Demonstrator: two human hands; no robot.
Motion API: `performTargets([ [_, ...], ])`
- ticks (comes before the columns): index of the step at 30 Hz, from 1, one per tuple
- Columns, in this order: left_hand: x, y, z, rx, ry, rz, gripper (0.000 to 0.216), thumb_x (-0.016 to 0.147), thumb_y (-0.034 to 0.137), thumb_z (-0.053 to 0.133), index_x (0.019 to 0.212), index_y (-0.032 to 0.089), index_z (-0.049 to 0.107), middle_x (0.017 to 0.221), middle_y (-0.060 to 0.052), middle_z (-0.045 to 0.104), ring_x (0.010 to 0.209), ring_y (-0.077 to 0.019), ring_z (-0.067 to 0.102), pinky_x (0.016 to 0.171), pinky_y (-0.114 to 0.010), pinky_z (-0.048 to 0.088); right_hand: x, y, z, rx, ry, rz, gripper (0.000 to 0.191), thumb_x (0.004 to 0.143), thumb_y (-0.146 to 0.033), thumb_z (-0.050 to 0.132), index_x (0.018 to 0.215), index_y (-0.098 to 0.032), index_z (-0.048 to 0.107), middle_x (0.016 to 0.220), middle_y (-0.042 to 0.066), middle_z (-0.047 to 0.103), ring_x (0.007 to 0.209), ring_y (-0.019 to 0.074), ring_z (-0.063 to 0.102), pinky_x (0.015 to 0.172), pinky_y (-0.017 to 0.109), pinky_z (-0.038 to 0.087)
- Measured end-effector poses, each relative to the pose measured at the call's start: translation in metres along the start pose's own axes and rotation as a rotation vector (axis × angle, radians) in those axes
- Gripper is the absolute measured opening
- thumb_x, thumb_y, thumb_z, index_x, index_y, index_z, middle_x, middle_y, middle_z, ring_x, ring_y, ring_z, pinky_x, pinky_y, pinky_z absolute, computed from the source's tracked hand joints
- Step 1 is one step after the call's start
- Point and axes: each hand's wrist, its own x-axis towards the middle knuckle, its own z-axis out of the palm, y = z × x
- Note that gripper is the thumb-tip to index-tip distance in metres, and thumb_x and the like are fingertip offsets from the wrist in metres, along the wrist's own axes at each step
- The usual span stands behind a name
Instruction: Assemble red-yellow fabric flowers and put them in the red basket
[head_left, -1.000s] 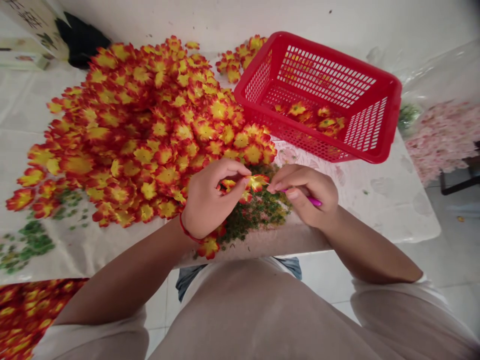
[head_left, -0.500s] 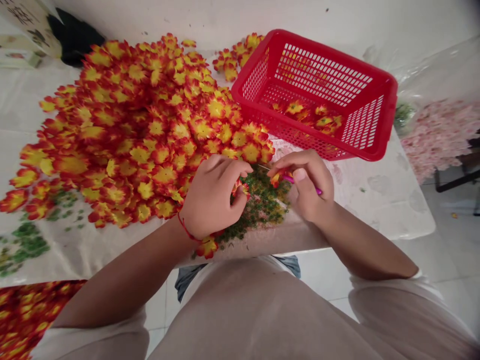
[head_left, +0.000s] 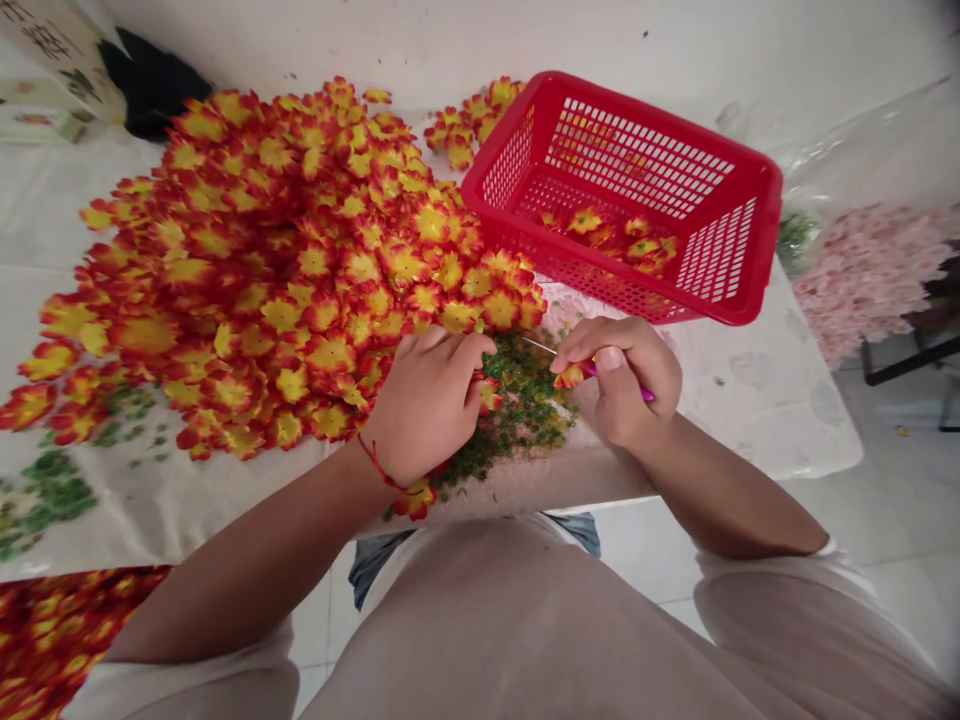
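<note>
In front of the red basket [head_left: 660, 128], the right hand [head_left: 634, 375] grips a purple-handled needle [head_left: 590, 369]; left hand [head_left: 435, 400] half-curled, hold unclear.

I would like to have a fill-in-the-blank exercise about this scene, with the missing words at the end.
1. The purple tool is in the person's ____ hand.
2. The basket is ____ in colour.
3. The flower heap is red and ____.
4. The far-right flowers are ____ in colour.

Missing words: right; red; yellow; pink.
</note>
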Motion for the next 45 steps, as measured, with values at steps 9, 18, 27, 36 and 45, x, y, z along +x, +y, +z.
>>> performTargets([
  [9, 0.002, -0.001, -0.007, 0.024, 0.014, 0.042, 0.010, 0.110, 0.027, 0.072, 0.119, 0.022, 0.073, 0.121, -0.010, 0.080, 0.120, -0.0341, 0.070, 0.106, -0.052, 0.055, -0.004, -0.002, -0.003, 0.012, -0.075, -0.048, 0.022, 0.115, -0.022, 0.058, 0.118, -0.027, 0.079, 0.095, 0.006, 0.082, 0.081, 0.0229, 0.078, 0.071, 0.041, 0.064],
  [18, -0.001, 0.001, -0.001, 0.131, 0.030, 0.166, 0.010, 0.108, 0.023, 0.075, 0.098, 0.022, 0.077, 0.129, -0.012, 0.078, 0.127, -0.0362, 0.064, 0.103, -0.054, 0.050, -0.003, -0.004, -0.003, -0.017, -0.097, -0.062, 0.020, 0.113, -0.021, 0.060, 0.117, -0.025, 0.079, 0.095, 0.007, 0.081, 0.082, 0.0221, 0.077, 0.074, 0.040, 0.065],
  [27, 0.002, -0.001, -0.005, -0.347, 0.153, -0.204, 0.013, 0.109, 0.036, 0.081, 0.101, 0.027, 0.083, 0.102, 0.001, 0.089, 0.085, -0.0196, 0.080, 0.078, -0.031, 0.057, -0.002, -0.007, -0.001, 0.128, -0.140, -0.158, 0.023, 0.113, -0.020, 0.059, 0.125, -0.021, 0.079, 0.092, 0.009, 0.080, 0.075, 0.0211, 0.076, 0.065, 0.036, 0.063],
  [36, 0.001, 0.004, -0.007, -0.566, 0.163, -0.289, 0.020, 0.107, 0.024, 0.074, 0.116, 0.030, 0.090, 0.110, 0.002, 0.091, 0.093, -0.0188, 0.085, 0.085, -0.028, 0.066, 0.004, -0.014, 0.006, 0.003, -0.243, -0.118, 0.016, 0.115, -0.021, 0.060, 0.122, -0.019, 0.074, 0.099, 0.011, 0.080, 0.090, 0.0226, 0.079, 0.079, 0.038, 0.068],
  [45, 0.002, 0.003, -0.004, -0.603, 0.182, -0.266, 0.018, 0.108, 0.028, 0.074, 0.116, 0.027, 0.089, 0.111, -0.001, 0.090, 0.097, -0.0180, 0.085, 0.089, -0.026, 0.067, 0.006, -0.016, 0.004, 0.001, -0.246, -0.087, 0.014, 0.116, -0.024, 0.059, 0.121, -0.022, 0.073, 0.098, 0.009, 0.081, 0.088, 0.0228, 0.078, 0.078, 0.038, 0.067],
])
